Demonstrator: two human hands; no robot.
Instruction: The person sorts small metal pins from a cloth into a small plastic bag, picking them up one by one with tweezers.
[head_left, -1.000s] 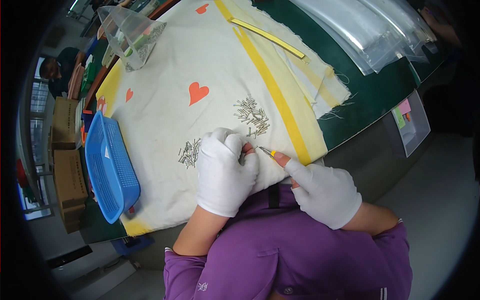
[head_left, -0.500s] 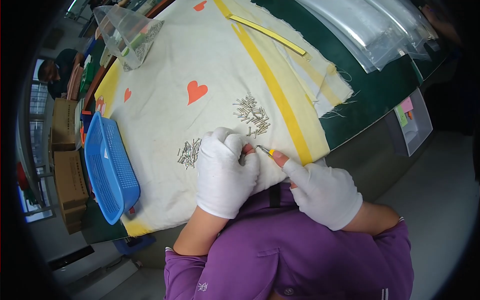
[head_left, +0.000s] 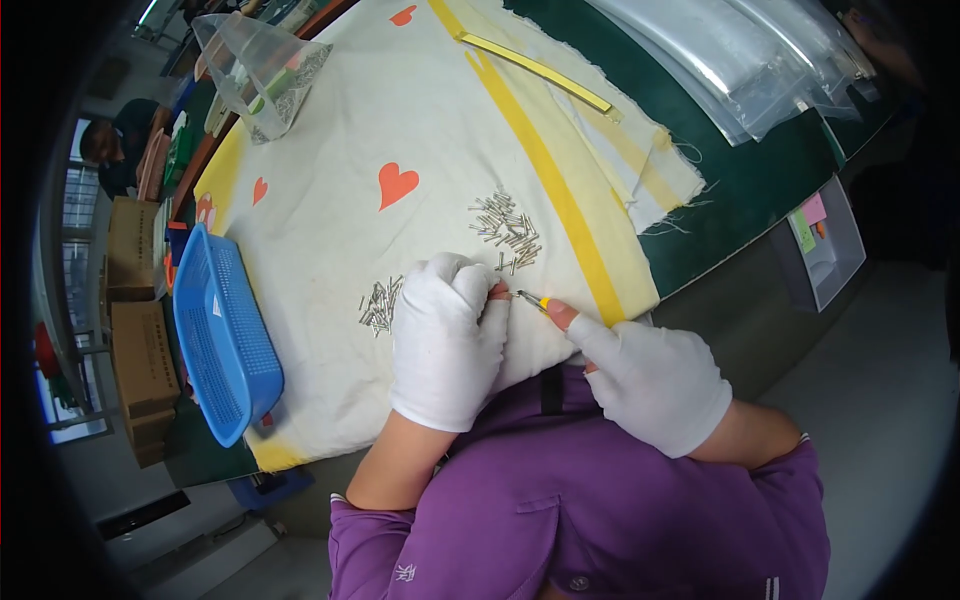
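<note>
My left hand (head_left: 445, 335), in a white glove with bare fingertips, is closed in a pinch above the cloth. A small metal pin (head_left: 513, 293) shows just past the tip of its thumb and finger. In my right hand (head_left: 655, 380), also gloved, is a slim hand tool (head_left: 535, 300) with a yellow grip and a narrow metal tip. That tip points left at the pin and is touching it or very close; which, I cannot tell. Beyond my hands lies a pile of small metal pins (head_left: 507, 225). A second pile of pins (head_left: 379, 306) lies just left of my left hand.
A white and yellow cloth (head_left: 330, 230) with red hearts covers the green table (head_left: 760, 205). At left stands a blue basket (head_left: 262, 365); a clear bin (head_left: 285, 105) is at the far left. A yellow strip (head_left: 540, 70) and plastic bags (head_left: 735, 75) lie at the back. One person (head_left: 125, 145) is far left.
My left thumb has drawn in against the finger, and the pin now shows between the fingertips and the tool tip. My right hand has shifted slightly; the piles look unchanged.
</note>
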